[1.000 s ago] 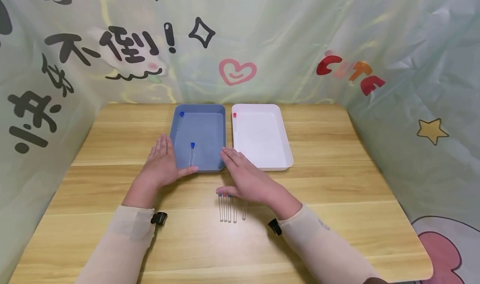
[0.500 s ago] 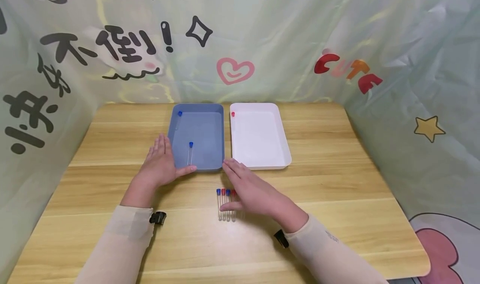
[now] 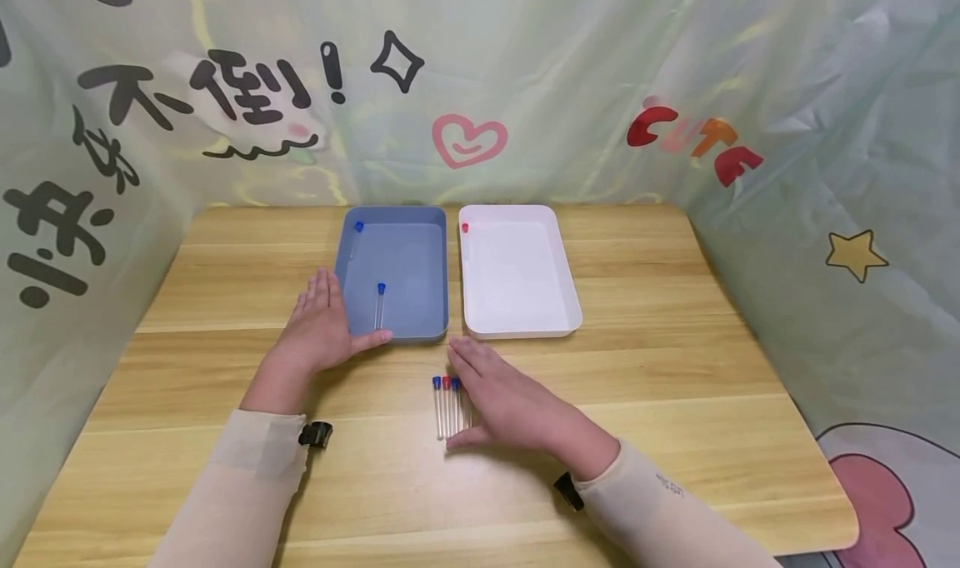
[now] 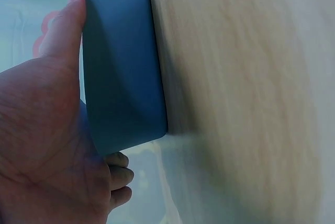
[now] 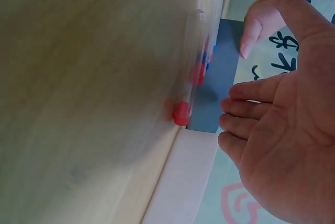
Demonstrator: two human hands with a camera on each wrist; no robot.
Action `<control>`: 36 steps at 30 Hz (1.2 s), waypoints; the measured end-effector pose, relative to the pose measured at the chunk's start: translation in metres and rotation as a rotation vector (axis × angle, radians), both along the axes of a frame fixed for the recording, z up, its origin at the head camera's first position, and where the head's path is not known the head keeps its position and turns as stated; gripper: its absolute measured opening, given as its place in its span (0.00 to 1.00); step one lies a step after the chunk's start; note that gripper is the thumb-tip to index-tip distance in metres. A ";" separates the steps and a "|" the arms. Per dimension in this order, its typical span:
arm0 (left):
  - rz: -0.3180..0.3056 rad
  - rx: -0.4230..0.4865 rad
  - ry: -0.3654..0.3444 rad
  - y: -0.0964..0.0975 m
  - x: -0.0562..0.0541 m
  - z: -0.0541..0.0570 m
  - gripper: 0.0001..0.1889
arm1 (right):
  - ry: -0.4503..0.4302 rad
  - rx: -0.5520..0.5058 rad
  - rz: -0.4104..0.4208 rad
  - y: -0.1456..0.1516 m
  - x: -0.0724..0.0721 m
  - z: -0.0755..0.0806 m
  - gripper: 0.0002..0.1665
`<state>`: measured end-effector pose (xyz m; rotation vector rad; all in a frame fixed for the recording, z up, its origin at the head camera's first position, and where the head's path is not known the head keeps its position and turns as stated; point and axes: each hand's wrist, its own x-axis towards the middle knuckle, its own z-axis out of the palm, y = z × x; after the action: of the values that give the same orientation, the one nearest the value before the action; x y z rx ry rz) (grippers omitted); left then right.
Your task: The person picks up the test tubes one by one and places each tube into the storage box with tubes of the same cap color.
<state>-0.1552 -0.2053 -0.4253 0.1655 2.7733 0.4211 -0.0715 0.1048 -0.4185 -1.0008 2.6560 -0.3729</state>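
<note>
My left hand point(image 3: 318, 326) lies at the near left corner of the blue-grey tray point(image 3: 412, 260). Its fingers are straight along the outer side, and the thumb touches the near rim. A blue-capped test tube point(image 3: 380, 308) lies inside, by that thumb. Over the wood, my right hand point(image 3: 517, 406) hovers with straight fingers, its thumb spread. It partly covers a row of clear test tubes point(image 3: 438, 410) with blue and red caps. In the right wrist view, a red-capped tube point(image 5: 182, 113) lies apart from the palm, which holds nothing.
A white tray point(image 3: 521, 276) stands right of the blue-grey one, a narrow gap between them. One red cap point(image 3: 465, 228) shows at its far left corner. Another blue cap point(image 3: 359, 227) is in the blue-grey tray's far left corner. A printed curtain point(image 3: 570, 77) surrounds the table.
My right hand has moved away from the trays, toward me and slightly right, over the tube row. The left hand stays at the blue-grey tray. The view has shifted slightly.
</note>
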 end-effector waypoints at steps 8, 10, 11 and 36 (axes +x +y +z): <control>0.003 0.004 0.001 -0.001 0.000 -0.001 0.76 | -0.031 0.055 0.010 -0.002 0.002 -0.008 0.77; 0.003 0.004 0.004 -0.001 0.000 -0.001 0.76 | -0.038 0.067 0.014 -0.002 0.002 -0.009 0.76; 0.003 0.003 0.004 -0.001 0.000 -0.001 0.76 | -0.041 0.071 0.015 -0.002 0.002 -0.010 0.76; 0.002 0.005 -0.015 0.000 -0.002 0.000 0.76 | 0.020 0.168 0.020 -0.009 0.003 -0.015 0.63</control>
<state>-0.1570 -0.2055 -0.4255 0.1603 2.7581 0.4279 -0.0686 0.0961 -0.4333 -0.9825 2.6407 -0.1329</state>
